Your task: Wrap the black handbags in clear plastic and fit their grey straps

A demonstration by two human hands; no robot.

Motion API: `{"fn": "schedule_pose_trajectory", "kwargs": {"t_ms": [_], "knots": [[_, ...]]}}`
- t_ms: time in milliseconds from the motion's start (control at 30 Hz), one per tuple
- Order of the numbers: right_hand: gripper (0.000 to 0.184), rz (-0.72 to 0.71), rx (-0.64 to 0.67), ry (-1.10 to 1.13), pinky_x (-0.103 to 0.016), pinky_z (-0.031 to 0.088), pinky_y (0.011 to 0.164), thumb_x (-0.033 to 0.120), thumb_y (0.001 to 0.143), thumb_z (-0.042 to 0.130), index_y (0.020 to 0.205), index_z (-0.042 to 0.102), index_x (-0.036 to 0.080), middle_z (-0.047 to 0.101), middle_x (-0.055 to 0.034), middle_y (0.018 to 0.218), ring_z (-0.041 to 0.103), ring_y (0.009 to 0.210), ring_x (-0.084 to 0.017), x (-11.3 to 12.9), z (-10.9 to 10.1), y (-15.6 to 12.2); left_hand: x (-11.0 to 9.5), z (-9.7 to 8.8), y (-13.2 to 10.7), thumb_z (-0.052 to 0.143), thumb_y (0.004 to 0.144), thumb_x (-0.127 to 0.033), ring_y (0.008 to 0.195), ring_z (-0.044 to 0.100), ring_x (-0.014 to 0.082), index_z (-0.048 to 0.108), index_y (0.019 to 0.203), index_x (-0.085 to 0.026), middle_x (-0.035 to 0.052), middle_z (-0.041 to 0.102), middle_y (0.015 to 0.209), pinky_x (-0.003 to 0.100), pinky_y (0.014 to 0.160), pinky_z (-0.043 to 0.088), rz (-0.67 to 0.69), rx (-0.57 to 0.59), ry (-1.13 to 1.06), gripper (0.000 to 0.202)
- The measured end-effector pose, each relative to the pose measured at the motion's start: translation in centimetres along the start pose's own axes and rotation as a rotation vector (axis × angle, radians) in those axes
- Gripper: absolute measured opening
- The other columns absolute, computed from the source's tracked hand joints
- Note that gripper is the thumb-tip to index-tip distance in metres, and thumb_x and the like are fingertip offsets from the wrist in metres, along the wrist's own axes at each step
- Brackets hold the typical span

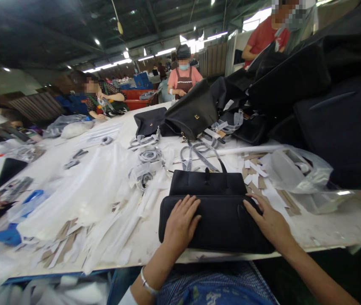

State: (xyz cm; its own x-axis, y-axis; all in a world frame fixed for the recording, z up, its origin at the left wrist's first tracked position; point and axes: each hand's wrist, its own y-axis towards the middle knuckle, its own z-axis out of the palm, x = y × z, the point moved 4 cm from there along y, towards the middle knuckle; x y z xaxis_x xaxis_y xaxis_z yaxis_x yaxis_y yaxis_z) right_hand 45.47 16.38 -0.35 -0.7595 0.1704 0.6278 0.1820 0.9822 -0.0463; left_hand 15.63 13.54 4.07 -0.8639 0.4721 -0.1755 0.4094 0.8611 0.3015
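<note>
We rest our left hand flat and open on one black bag, at the near edge of the white table; our right hand spans its right end, though we cannot tell whether it grips. Beyond, we see one clear plastic bag to the right, two coiled straps near the middle, then heaped black bags, too overlapped to count. Farther off are three co-workers, one red bin and a dark ceiling.
</note>
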Motion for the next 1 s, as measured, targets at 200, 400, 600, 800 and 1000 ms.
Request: {"fn": "schedule_pose_trajectory", "kwargs": {"t_ms": [200,400,600,800,1000], "knots": [[0.054,-0.015,-0.06,0.119,-0.039,0.054,0.081,0.067,0.09,0.044,0.129,0.058,0.031,0.072,-0.0049,0.118,0.069,0.106,-0.031,-0.7,-0.1,-1.2,-2.3,2.5,-0.1,0.04,0.102,-0.05,0.153,0.02,0.0288,0.033,0.154,-0.035,0.0021,0.024,0.166,0.057,0.122,0.023,0.047,0.191,0.018,0.055],[0.054,-0.089,-0.019,0.101,-0.037,0.052,0.074,0.066,0.087,0.046,0.12,0.063,0.027,0.074,-0.0055,0.091,0.071,0.087,-0.029,-0.1,-0.4,0.5,-1.8,2.1,0.4,0.041,0.097,-0.061,0.151,0.023,0.0312,0.033,0.154,-0.036,0.0054,0.03,0.164,0.06,0.121,0.018,0.036,0.262,-0.024,0.063],[0.05,-0.182,0.103,0.077,-0.037,0.052,0.071,0.063,0.09,0.044,0.117,0.064,0.027,0.074,-0.0048,0.09,0.07,0.081,-0.028,1.0,-1.0,3.1,-1.4,2.1,2.2,0.047,0.089,-0.073,0.144,0.036,0.0327,0.042,0.149,-0.037,0.0084,0.041,0.156,0.061,0.12,0.02,-0.006,0.229,-0.052,0.07],[0.055,-0.128,-0.014,0.094,-0.042,0.055,0.09,0.066,0.09,0.045,0.127,0.059,0.027,0.069,-0.0077,0.125,0.066,0.112,-0.031,0.2,-0.5,0.4,-1.7,2.3,2.0,0.051,0.088,-0.072,0.143,0.037,0.0304,0.043,0.149,-0.032,0.0108,0.043,0.154,0.056,0.122,0.021,0.013,0.137,-0.069,0.074],[0.053,-0.263,-0.169,-0.107,-0.049,0.046,0.106,0.055,0.098,0.034,0.127,0.061,0.02,0.062,-0.0138,0.135,0.057,0.126,-0.033,0.8,-0.4,-1.1,-1.5,2.8,1.7,0.045,0.09,-0.072,0.146,0.034,0.0315,0.04,0.15,-0.038,0.0093,0.038,0.158,0.057,0.121,0.022,0.097,0.141,-0.095,0.069]]}}
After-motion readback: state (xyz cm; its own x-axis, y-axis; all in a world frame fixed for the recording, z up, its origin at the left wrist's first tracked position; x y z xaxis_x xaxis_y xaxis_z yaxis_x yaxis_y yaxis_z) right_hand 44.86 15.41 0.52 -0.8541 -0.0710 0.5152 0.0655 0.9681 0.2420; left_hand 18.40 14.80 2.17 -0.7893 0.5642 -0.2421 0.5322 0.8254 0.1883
